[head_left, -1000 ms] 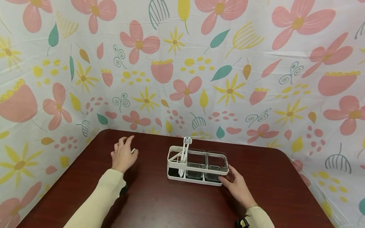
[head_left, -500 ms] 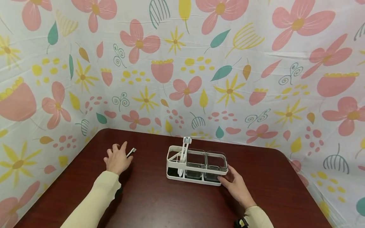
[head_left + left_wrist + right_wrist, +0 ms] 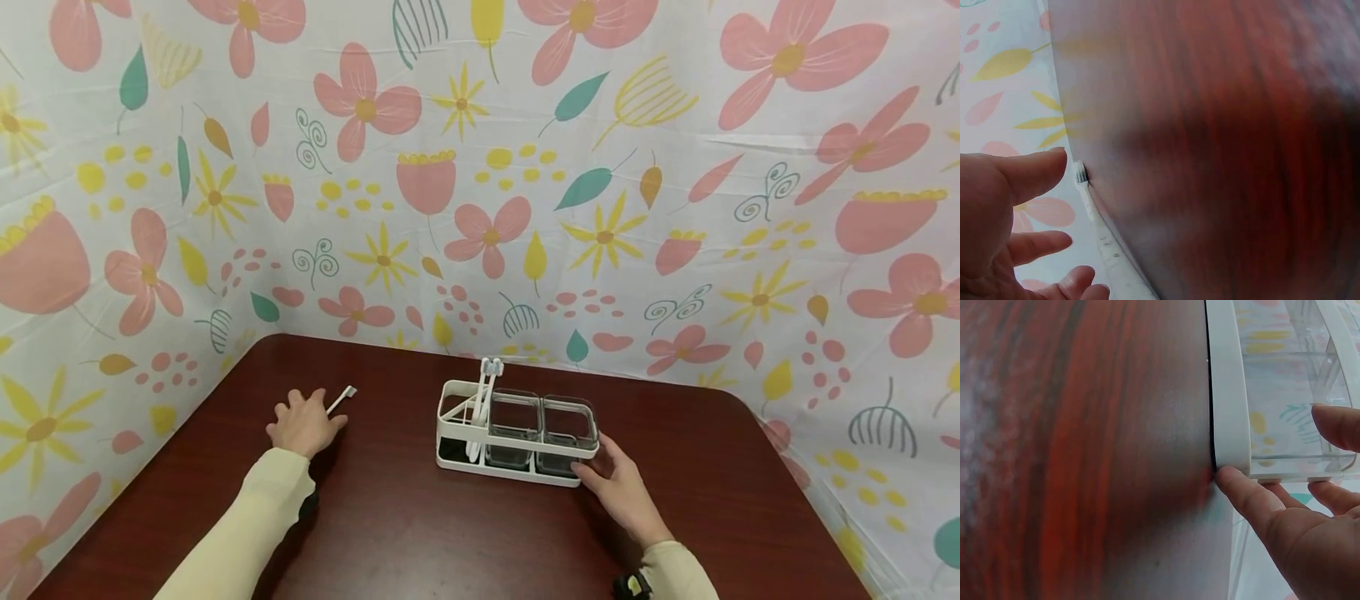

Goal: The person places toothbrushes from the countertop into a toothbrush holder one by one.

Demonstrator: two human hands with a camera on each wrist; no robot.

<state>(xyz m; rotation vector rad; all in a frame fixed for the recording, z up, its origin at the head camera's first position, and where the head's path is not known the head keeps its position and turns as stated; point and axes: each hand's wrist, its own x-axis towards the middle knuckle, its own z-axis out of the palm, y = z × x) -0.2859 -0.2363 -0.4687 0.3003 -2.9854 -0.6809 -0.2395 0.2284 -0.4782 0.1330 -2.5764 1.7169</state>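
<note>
A white toothbrush holder (image 3: 465,432) stands on the dark table, two clear glass cups (image 3: 513,417) in its middle and right compartments. Two white toothbrushes (image 3: 486,392) lean upright in its left compartment. My right hand (image 3: 622,492) holds the holder's right end, thumb at the front lower corner and fingers around the end. Another white toothbrush (image 3: 1107,240) lies loose on the table at the left. Beside it is my left hand (image 3: 300,425), fingers spread, with nothing between thumb and fingers in the left wrist view; part of the toothbrush handle is hidden by the hand in the head view.
The brown wooden table (image 3: 405,533) has rounded back corners. A floral cloth (image 3: 480,167) hangs along its back and sides, close behind the holder.
My left hand has moved left and towards me, and more of the loose toothbrush shows beside it. My right hand and the holder have stayed in place.
</note>
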